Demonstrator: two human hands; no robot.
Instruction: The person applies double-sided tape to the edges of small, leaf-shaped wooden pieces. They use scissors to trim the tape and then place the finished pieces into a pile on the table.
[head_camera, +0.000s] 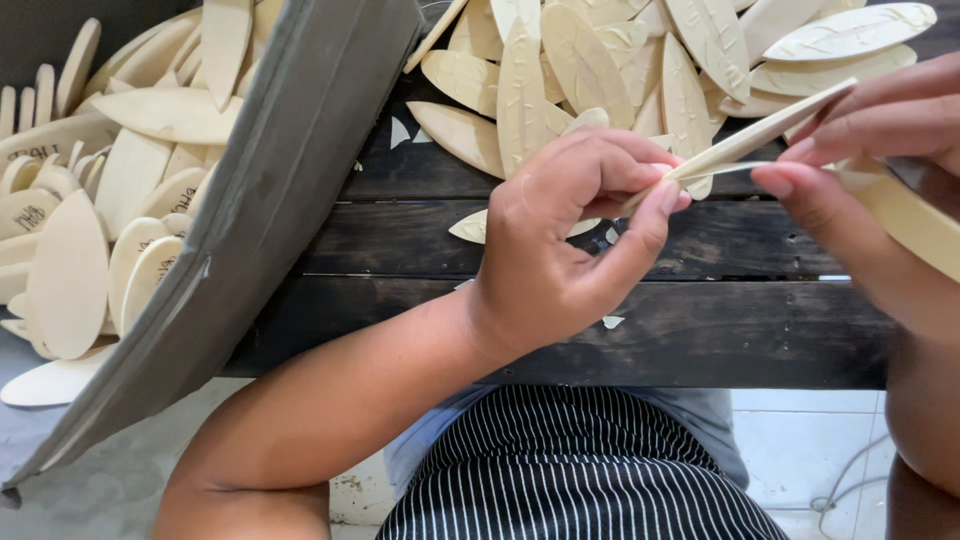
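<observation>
Head view: at centre frame, the left hand (560, 240) pinches the near end of a thin, pale leaf-shaped wooden piece (760, 135), thumb and fingers closed on it, while the right hand (860, 150), entering from the right edge, grips the same piece farther along between thumb and fingertips. The piece is held edge-on above a dark plank counter (560, 330), in the upper right of the frame, just below a heap of similar leaf blanks (640, 60). More blanks (90, 230) fill the upper left, behind a slanting grey board (250, 230).

The piece looks thin and flexible; judged from the grip, pressure from both hands at once could bend or split it, and a slip could drop it among the small chips (612, 322) on the counter.

The right hand is partly cut off by the frame, and whether it holds a tool or a second piece cannot be told. The piece's face is hidden by its edge-on angle. A striped apron (580, 470) covers the lap at the bottom.
</observation>
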